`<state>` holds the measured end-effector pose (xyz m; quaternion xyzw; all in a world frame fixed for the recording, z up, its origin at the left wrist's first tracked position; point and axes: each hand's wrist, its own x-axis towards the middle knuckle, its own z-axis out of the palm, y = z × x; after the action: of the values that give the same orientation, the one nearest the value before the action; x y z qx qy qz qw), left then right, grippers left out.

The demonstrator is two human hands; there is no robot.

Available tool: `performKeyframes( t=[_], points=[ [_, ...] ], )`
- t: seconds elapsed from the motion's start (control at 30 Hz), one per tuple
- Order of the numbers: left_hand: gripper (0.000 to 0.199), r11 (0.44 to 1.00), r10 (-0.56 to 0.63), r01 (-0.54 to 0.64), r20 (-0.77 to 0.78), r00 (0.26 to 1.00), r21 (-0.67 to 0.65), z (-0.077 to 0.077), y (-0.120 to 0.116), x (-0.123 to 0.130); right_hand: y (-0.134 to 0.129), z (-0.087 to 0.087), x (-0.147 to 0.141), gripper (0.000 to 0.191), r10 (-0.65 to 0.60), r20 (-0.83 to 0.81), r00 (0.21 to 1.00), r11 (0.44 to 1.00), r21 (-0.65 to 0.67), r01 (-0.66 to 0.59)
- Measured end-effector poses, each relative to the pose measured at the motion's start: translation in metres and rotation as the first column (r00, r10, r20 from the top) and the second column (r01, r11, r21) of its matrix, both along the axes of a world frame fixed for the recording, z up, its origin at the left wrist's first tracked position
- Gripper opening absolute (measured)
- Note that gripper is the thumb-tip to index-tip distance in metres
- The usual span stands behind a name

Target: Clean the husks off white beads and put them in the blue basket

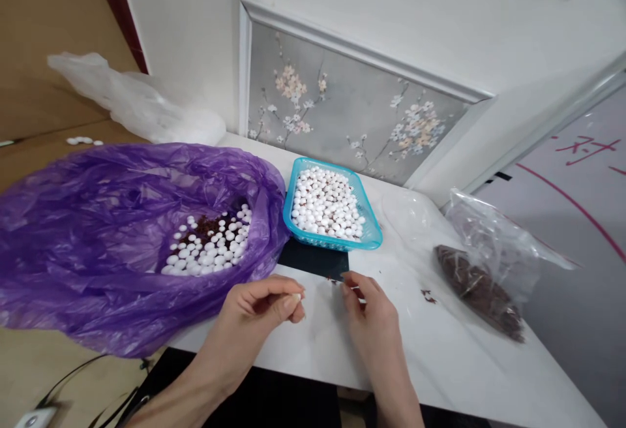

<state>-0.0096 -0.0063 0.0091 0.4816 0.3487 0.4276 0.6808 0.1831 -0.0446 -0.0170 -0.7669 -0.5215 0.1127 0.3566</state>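
Note:
My left hand (pixel 264 304) is closed in a pinch above the white table, thumb against the fingers; a pale speck shows at its fingertips, too small to name. To its right, my right hand (pixel 372 307) has thumb and index finger drawn together. Dark reddish-brown bits (pixel 332 279) show beside its fingertips; whether it holds any I cannot tell. Beyond both hands stands a blue plastic basket (pixel 374 235) filled with small white foam balls (pixel 325 203), with brown bits among them. At left, an open purple plastic bag (pixel 107 219) contains white balls (pixel 210 255) and brown shreds (pixel 208 226).
A clear bag of brown material (pixel 482 291) lies at the right. Some brown crumbs (pixel 428 296) are on the white table (pixel 440 356). A black flat piece (pixel 313 258) lies before the basket. Behind stand a framed flower picture (pixel 313 56) and a translucent bag (pixel 147 105).

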Motion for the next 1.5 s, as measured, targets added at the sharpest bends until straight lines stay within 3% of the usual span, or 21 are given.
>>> performKeyframes(
  t=[0.07, 0.17, 0.23, 0.33, 0.43, 0.5, 0.6, 0.77, 0.83, 0.97, 1.07, 1.17, 1.3, 1.4, 1.5],
  points=[
    [0.009, 0.999, 0.039, -0.037, -0.066, 0.997, 0.037, 0.007, 0.007, 0.008, 0.006, 0.000, -0.004, 0.030, 0.006, 0.051, 0.999, 1.000, -0.025, -0.005],
    [0.019, 0.966, 0.156, -0.114, -0.171, 0.973, 0.232, 0.019, 0.026, 0.028, 0.012, 0.001, -0.009, 0.025, 0.004, 0.128, 0.992, 0.998, -0.062, 0.004],
    [0.025, 0.907, 0.202, -0.098, -0.219, 0.954, 0.409, 0.026, 0.040, 0.043, 0.012, -0.002, -0.010, 0.023, 0.003, 0.163, 0.987, 0.998, -0.069, 0.008],
    [0.039, 0.860, 0.199, -0.048, -0.248, 0.948, 0.508, 0.034, 0.057, 0.059, 0.010, -0.008, -0.009, 0.025, 0.002, 0.182, 0.983, 0.998, -0.056, 0.008],
    [0.054, 0.810, 0.207, 0.003, -0.291, 0.934, 0.587, 0.039, 0.063, 0.059, 0.007, -0.013, -0.006, 0.027, -0.019, 0.175, 0.984, 0.999, -0.024, 0.023],
    [0.053, 0.753, 0.268, 0.031, -0.350, 0.898, 0.657, 0.044, 0.063, 0.047, 0.005, -0.014, -0.005, 0.028, -0.044, 0.164, 0.985, 0.999, -0.006, 0.045],
    [0.037, 0.682, 0.426, 0.100, -0.504, 0.751, 0.724, 0.053, 0.066, 0.009, 0.003, -0.014, -0.005, 0.026, -0.068, 0.131, 0.989, 0.998, -0.003, 0.069],
    [0.036, 0.694, 0.548, 0.318, -0.760, 0.349, 0.646, 0.055, 0.088, -0.060, 0.003, -0.012, -0.008, 0.027, -0.077, 0.090, 0.993, 0.997, 0.018, 0.076],
    [0.040, 0.698, 0.544, 0.348, -0.779, 0.311, 0.626, 0.046, 0.099, -0.075, 0.003, -0.011, -0.009, 0.030, -0.072, 0.108, 0.991, 0.997, 0.022, 0.070],
    [0.043, 0.695, 0.490, 0.400, -0.801, 0.345, 0.597, 0.023, 0.112, -0.078, 0.002, -0.012, -0.010, 0.029, -0.017, 0.118, 0.993, 1.000, 0.007, 0.016],
    [0.038, 0.703, 0.477, 0.390, -0.802, 0.360, 0.594, 0.015, 0.115, -0.073, 0.000, -0.012, -0.010, 0.027, 0.009, 0.108, 0.994, 1.000, 0.012, -0.010],
    [0.033, 0.704, 0.476, 0.373, -0.791, 0.384, 0.605, 0.022, 0.110, -0.069, 0.000, -0.011, -0.010, 0.025, -0.012, 0.071, 0.997, 0.998, 0.062, 0.007],
    [0.029, 0.694, 0.482, 0.320, -0.746, 0.459, 0.645, 0.041, 0.091, -0.060, 0.000, -0.005, -0.012, 0.019, 0.000, -0.071, 0.997, 0.993, 0.117, 0.008],
    [0.024, 0.745, 0.418, 0.209, -0.687, 0.594, 0.633, 0.048, 0.074, -0.051, 0.000, 0.000, -0.017, 0.018, -0.013, -0.231, 0.973, 0.989, 0.144, 0.047],
    [0.018, 0.819, 0.363, 0.063, -0.600, 0.713, 0.570, 0.044, 0.062, -0.045, -0.001, 0.004, -0.022, 0.021, -0.012, -0.370, 0.929, 0.979, 0.184, 0.085]
  ],
)
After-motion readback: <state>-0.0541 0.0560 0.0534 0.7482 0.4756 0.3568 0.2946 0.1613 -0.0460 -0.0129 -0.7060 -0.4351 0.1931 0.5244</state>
